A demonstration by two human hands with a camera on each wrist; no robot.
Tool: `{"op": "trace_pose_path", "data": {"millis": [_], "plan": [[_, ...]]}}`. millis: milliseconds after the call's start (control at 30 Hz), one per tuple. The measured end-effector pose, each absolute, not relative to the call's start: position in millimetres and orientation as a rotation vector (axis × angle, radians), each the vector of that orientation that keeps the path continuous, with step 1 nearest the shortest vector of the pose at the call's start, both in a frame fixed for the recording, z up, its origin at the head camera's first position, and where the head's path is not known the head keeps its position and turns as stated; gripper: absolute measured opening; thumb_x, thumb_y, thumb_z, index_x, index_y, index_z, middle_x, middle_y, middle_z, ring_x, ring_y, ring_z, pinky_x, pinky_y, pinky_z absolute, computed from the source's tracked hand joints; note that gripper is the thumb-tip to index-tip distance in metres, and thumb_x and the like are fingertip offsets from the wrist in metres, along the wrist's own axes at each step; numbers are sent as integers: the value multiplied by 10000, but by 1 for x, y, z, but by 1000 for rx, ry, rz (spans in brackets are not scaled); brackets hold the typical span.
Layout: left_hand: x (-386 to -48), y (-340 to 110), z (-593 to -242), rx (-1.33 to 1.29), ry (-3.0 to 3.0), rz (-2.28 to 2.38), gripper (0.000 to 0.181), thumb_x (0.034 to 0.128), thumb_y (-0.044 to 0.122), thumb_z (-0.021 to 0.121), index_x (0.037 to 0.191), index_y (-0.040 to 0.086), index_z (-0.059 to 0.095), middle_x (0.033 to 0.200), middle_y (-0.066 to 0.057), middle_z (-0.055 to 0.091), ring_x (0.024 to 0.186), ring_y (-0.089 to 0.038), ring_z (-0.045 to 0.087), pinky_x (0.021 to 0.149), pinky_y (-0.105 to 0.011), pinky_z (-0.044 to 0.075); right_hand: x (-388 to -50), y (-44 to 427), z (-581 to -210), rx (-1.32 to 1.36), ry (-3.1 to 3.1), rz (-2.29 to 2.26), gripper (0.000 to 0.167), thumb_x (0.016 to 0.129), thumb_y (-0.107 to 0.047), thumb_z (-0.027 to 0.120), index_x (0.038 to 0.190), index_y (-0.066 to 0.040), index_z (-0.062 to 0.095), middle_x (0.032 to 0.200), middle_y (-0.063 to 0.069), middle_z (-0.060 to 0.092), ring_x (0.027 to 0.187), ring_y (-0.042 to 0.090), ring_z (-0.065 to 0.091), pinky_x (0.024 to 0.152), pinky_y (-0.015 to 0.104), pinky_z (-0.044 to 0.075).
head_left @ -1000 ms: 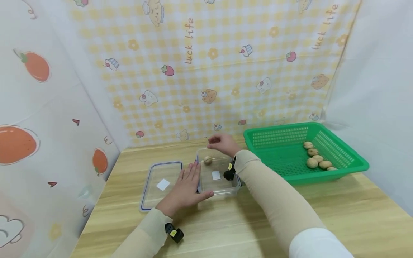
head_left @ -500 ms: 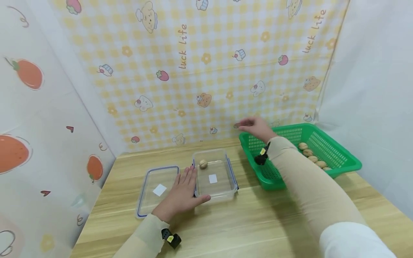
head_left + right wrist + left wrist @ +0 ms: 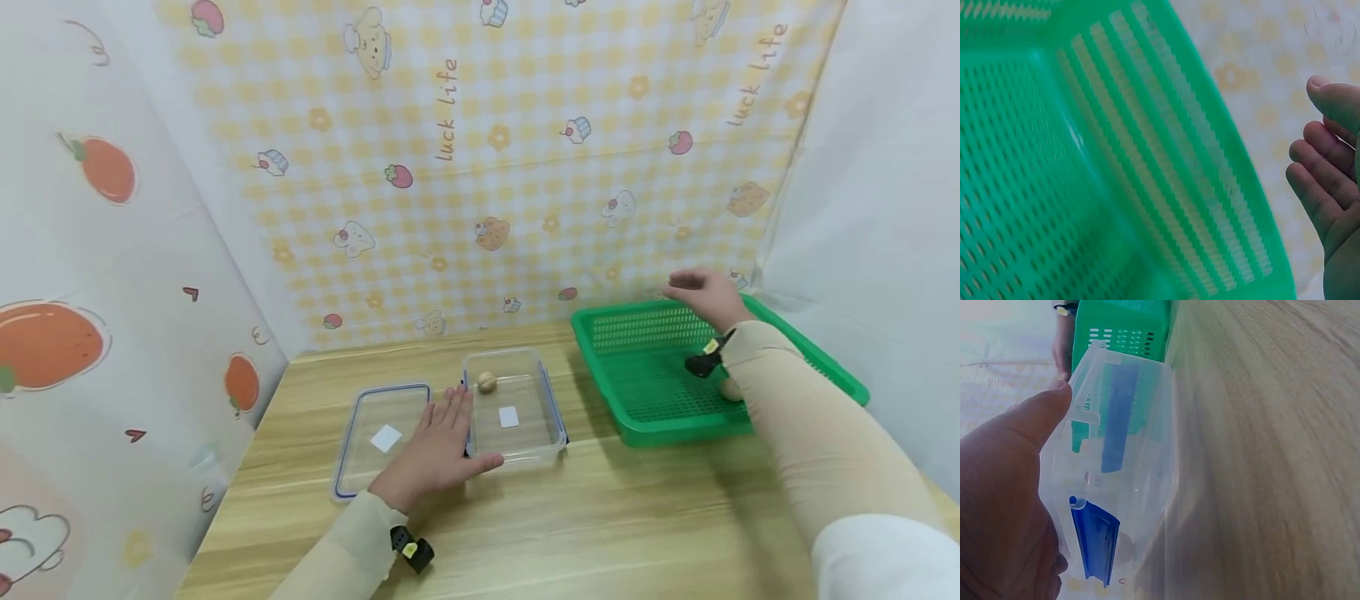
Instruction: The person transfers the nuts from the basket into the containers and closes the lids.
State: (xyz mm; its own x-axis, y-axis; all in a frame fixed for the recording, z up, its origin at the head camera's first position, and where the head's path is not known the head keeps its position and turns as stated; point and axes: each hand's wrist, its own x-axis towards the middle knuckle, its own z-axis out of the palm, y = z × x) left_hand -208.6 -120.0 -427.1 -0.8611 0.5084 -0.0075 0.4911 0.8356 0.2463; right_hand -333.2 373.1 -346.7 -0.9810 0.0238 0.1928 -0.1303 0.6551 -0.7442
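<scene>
A clear plastic box (image 3: pixel 525 456) stands on the table with one walnut (image 3: pixel 487 382) in its back left corner and a white label inside. The left hand (image 3: pixel 438 454) rests with straight fingers along the box's left side, its thumb at the front edge. In the left wrist view the thumb side of that hand (image 3: pixel 1007 462) is against the box (image 3: pixel 1147 437). Above the far side of the green basket (image 3: pixel 637 432) hovers the right hand (image 3: pixel 708 298), empty, its fingers loosely bent; the right wrist view shows the hand (image 3: pixel 1335 169) beside the basket wall (image 3: pixel 1166 150).
A clear lid (image 3: pixel 367 467) with a blue seal lies left of the box, partly behind the left hand. One walnut (image 3: pixel 731 389) shows in the basket beside the right sleeve, which hides the basket's right part. A patterned cloth (image 3: pixel 525 192) hangs behind the table.
The right hand has moved right, from above the box across to the basket's far side. The left hand has stayed at the box. The head view has shifted slightly.
</scene>
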Motion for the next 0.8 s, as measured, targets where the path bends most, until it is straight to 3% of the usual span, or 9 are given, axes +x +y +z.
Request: {"op": "trace_pose_path", "data": {"millis": [333,567,800], "plan": [[-210,-119,-428,773,2941,357,1158,880,840,399,1620,36,17,1693,-142,-4,1557,-298,-40,1231,-531,12,-325,413,-368,49,-2688,1168,715,1000,-472,595,1433,84,476,1373,359,510,1228,476,500,981,619,428],[-209,-117,-427,784,2931,392,1140,891,806,446,1621,33,37,1692,-147,19,1556,-302,-30,1229,-549,35,-321,428,-385,-6,-2678,1193,744,1005,-486,567,1429,117,467,1380,389,481,1222,512,486,945,630,441],[-209,-118,-425,764,2936,368,1169,870,850,400,1621,27,47,1692,-136,16,1557,-303,-15,1231,-543,52,-318,429,-393,-122,-2715,1120,709,1019,-454,552,1386,150,497,1339,417,499,1183,553,503,908,641,456]]}}
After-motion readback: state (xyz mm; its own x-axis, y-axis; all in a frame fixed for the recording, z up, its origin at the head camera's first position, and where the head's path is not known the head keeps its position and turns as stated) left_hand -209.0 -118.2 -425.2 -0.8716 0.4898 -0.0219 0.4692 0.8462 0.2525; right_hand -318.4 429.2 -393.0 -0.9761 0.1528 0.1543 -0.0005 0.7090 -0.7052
